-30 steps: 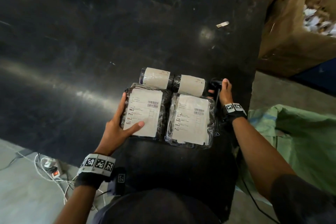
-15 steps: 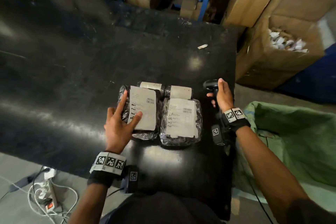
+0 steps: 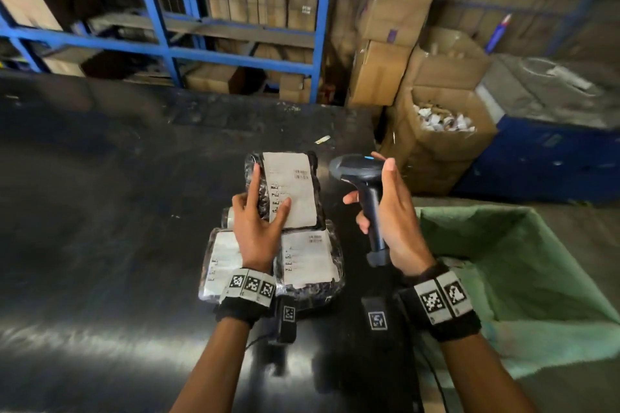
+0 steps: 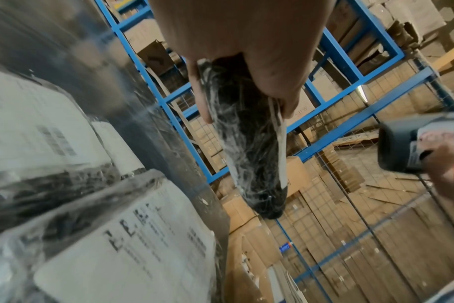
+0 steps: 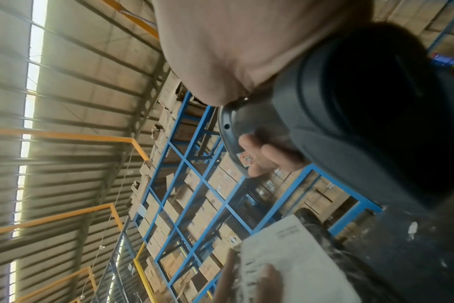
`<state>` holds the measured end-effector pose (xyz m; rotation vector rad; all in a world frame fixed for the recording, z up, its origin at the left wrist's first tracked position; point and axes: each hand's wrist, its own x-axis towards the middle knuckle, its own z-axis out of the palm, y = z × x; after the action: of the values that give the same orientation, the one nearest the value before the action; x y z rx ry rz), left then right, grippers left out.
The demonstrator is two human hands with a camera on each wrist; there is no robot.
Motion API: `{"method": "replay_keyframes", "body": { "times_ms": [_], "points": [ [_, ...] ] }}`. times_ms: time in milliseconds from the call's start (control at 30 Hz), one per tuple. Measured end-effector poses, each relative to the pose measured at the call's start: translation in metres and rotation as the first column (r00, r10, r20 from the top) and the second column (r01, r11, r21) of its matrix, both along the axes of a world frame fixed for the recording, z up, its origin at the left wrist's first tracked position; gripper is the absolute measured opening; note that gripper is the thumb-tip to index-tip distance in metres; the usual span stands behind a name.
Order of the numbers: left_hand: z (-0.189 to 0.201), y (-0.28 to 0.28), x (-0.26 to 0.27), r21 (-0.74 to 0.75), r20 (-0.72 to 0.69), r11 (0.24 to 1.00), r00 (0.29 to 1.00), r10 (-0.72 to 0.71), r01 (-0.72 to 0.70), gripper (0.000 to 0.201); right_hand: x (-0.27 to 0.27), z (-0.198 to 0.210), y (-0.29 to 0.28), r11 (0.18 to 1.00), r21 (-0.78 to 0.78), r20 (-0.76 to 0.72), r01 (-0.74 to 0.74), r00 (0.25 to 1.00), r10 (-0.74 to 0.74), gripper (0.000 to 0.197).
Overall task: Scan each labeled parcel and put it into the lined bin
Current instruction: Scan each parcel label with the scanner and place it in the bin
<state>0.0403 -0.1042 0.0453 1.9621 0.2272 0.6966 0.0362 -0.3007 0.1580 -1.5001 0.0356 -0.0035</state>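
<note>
My left hand (image 3: 265, 211) holds a black plastic-wrapped parcel (image 3: 288, 191) with a white label above the table, thumb on the label, fingers on its left edge. In the left wrist view the same parcel (image 4: 246, 143) hangs edge-on from my fingers. My right hand (image 3: 372, 191) grips a dark barcode scanner (image 3: 349, 166) just right of the parcel, head pointing left; the scanner (image 5: 350, 123) fills the right wrist view. Two more labeled parcels (image 3: 308, 261) (image 3: 219, 261) lie on the black table (image 3: 100, 245) below my left hand. The green-lined bin (image 3: 503, 261) stands at the right.
A small rolled parcel (image 3: 228, 216) peeks out behind my left hand. An open cardboard box (image 3: 439, 131) of paper scraps stands past the table's right corner, with stacked boxes and blue racking (image 3: 167, 50) behind. A paper scrap (image 3: 322, 139) lies on the far table.
My left hand has lifted one parcel off the table. My right hand has raised the scanner from the table edge to beside it. The head view has tilted up.
</note>
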Motion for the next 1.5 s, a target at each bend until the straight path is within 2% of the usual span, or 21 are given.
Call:
{"method": "replay_keyframes", "body": {
  "times_ms": [200,467,567,700,767,967,1100,1167,1233,1300,1367,1433,1500],
  "points": [
    [-0.010,-0.017,0.001,-0.023,0.032,0.999,0.999,-0.038,0.039,0.085,-0.027,0.015,0.002,1.000,-0.010,-0.052,0.011,0.999,-0.012,0.071],
    [-0.016,-0.022,0.003,-0.037,0.054,0.995,0.994,-0.095,0.097,0.085,-0.024,0.002,0.000,0.999,0.003,-0.167,-0.035,0.985,0.035,0.109],
    [-0.018,-0.023,0.004,-0.021,0.057,0.995,0.994,-0.095,0.096,0.084,-0.026,-0.001,0.002,0.999,0.001,-0.177,-0.046,0.983,0.045,0.107],
    [-0.017,-0.025,0.006,-0.067,0.052,0.995,0.997,-0.065,0.068,0.083,-0.030,-0.004,0.003,1.000,-0.011,-0.128,0.022,0.991,-0.023,0.074],
    [-0.017,-0.026,0.008,-0.080,0.069,0.995,0.996,-0.058,0.064,0.083,-0.033,-0.005,0.002,0.999,-0.021,-0.130,0.038,0.991,-0.040,0.066],
    [-0.018,-0.028,0.013,-0.104,0.090,0.992,0.994,-0.060,0.069,0.082,-0.024,-0.016,-0.004,0.997,-0.041,-0.145,0.060,0.987,-0.065,0.079],
    [-0.024,-0.024,0.013,-0.080,0.066,0.996,0.997,-0.045,0.050,0.082,-0.030,-0.059,-0.014,0.943,-0.189,-0.101,0.276,0.949,-0.298,0.049],
    [-0.024,-0.022,0.011,-0.075,0.051,0.996,0.998,-0.044,0.047,0.082,-0.035,-0.107,-0.024,0.886,-0.312,-0.120,0.344,0.911,-0.395,0.044],
    [-0.024,-0.022,0.006,-0.080,0.039,0.996,0.999,-0.036,0.039,0.082,-0.044,-0.162,-0.033,0.844,-0.405,-0.188,0.352,0.871,-0.453,0.046],
    [-0.025,-0.024,-0.001,-0.079,0.031,0.996,0.999,-0.029,0.032,0.081,-0.057,-0.221,-0.040,0.831,-0.469,-0.267,0.299,0.849,-0.456,0.050],
    [-0.026,-0.027,-0.008,-0.078,0.013,0.996,0.999,-0.040,0.041,0.081,-0.072,-0.265,-0.041,0.851,-0.448,-0.345,0.273,0.826,-0.446,0.060],
    [-0.030,-0.030,-0.014,-0.081,-0.003,0.995,0.998,-0.057,0.057,0.081,-0.088,-0.288,-0.037,0.876,-0.411,-0.395,0.253,0.816,-0.422,0.062],
    [-0.033,-0.036,-0.020,-0.085,-0.020,0.994,0.997,-0.074,0.072,0.081,-0.100,-0.299,-0.036,0.899,-0.376,-0.431,0.225,0.816,-0.384,0.051]
  ]
}}
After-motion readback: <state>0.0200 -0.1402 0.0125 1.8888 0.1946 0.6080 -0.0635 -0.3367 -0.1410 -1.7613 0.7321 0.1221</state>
